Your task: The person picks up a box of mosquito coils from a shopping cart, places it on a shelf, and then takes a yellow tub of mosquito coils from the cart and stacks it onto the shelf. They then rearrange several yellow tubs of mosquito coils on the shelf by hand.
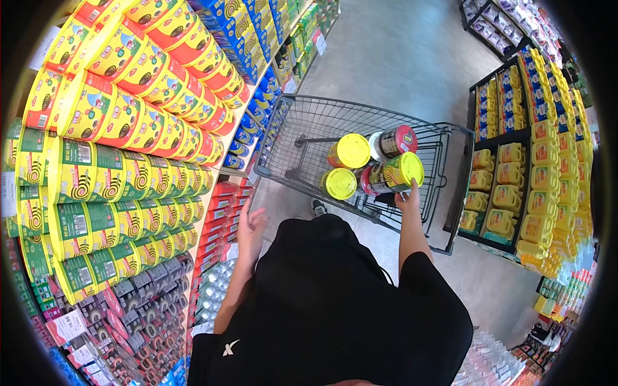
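My right hand (407,198) grips a yellow-lidded mosquito coil tub (393,172) in the shopping cart (306,132); some of its fingers are hidden. Two more yellow-lidded tubs, an upper one (349,150) and a lower one (338,183), sit to its left. Behind it lies a dark tub with a reddish end (398,141), beside a white-lidded one partly covered. My left hand (250,226) hangs with fingers apart and holds nothing. It is nearest the red boxes on the shelf to the left.
On the left, shelves hold rows of red-yellow tubs (122,116) and green-yellow mosquito coil tubs (109,170). Blue boxes (235,26) stand farther along. A rack of yellow jugs (508,174) stands right of the cart. Grey floor (386,58) runs between the shelves.
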Available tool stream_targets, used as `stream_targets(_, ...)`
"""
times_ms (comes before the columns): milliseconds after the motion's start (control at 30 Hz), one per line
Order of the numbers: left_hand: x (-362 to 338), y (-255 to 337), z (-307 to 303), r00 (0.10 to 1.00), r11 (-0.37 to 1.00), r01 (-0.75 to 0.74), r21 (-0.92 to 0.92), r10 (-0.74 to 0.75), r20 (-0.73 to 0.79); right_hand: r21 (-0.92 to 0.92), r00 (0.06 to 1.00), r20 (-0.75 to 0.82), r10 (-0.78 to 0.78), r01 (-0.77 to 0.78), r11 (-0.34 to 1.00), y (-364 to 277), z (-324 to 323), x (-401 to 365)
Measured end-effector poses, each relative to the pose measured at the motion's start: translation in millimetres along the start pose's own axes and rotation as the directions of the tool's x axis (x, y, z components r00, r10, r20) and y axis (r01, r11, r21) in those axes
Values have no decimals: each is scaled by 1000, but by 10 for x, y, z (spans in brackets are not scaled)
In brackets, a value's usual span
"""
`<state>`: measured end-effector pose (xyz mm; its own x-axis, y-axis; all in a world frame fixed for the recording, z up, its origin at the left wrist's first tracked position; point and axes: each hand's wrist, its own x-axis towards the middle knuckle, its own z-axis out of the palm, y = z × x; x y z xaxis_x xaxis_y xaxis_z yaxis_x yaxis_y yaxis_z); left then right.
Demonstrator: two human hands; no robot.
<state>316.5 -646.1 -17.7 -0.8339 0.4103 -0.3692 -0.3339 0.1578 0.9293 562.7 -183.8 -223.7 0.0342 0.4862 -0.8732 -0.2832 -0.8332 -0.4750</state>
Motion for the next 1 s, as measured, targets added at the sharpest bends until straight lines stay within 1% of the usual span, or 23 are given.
stream_targets(100, 24, -62, -7, 1000, 1000, -8, 6, 8, -20, -64, 1000, -8, -19, 18, 998, -16, -10, -65)
stream_targets(200, 29, -73, -13, 1000, 1000, 9, -3, -9, -22, -139, 997, 15, -78, 79, 987, -3, -69, -43)
stream_targets(233, 33, -65, -22, 1000, 1000, 15, 11, -15, -27, -142, 997, -11, -75, 73, 987, 9, -56, -10)
stream_targets(333, 42, -63, -6, 999, 999, 31, 24, -30, -31, -45, 988, 145, -45, 52, 998, 14, -71, -6)
stream_targets(367, 42, -62, -14, 999, 999, 33, 13, -33, -27, -13, 987, 159, -24, 26, 1000, 11, -64, 7)
stream_targets(400, 50, -61, -16, 999, 999, 37, 2, -37, -17, -10, 991, 134, -18, 20, 1000, 2, -54, 15)
stream_targets(467, 62, -75, -14, 999, 999, 37, 4, -37, 0, 12, 991, 136, 16, -18, 1000, -30, -85, 115)
stream_targets(567, 67, -50, -15, 998, 998, 57, 11, -57, 19, -37, 980, 197, 36, -29, 999, -92, -83, 99)
stream_targets(667, 81, -54, -10, 997, 997, 72, 30, -73, 19, -67, 976, 209, 54, -41, 997, -114, -94, 185)
stream_targets(700, 77, -53, -9, 997, 997, 76, 28, -76, 17, -69, 977, 203, 60, -47, 997, -121, -93, 184)
stream_targets(800, 83, -44, 3, 996, 996, 82, 35, -83, 15, 49, 991, 80, 111, -115, 992, -140, -18, 144)
stream_targets(833, 85, -42, 0, 997, 996, 81, 46, -82, 13, 99, 995, -64, 82, -75, 992, -139, 166, -246)
stream_targets(933, 85, -66, -38, 996, 995, 84, 51, -84, -1, 48, 998, -33, -52, 54, 997, 58, 288, -809)
stream_targets(967, 83, -80, -44, 996, 995, 86, 47, -86, -6, -60, 994, -59, -88, 85, 995, 267, 292, -671)
stream_targets(1000, 83, -79, -36, 995, 994, 102, 44, -101, -20, -78, 990, 114, -82, 91, 993, 468, 198, -431)
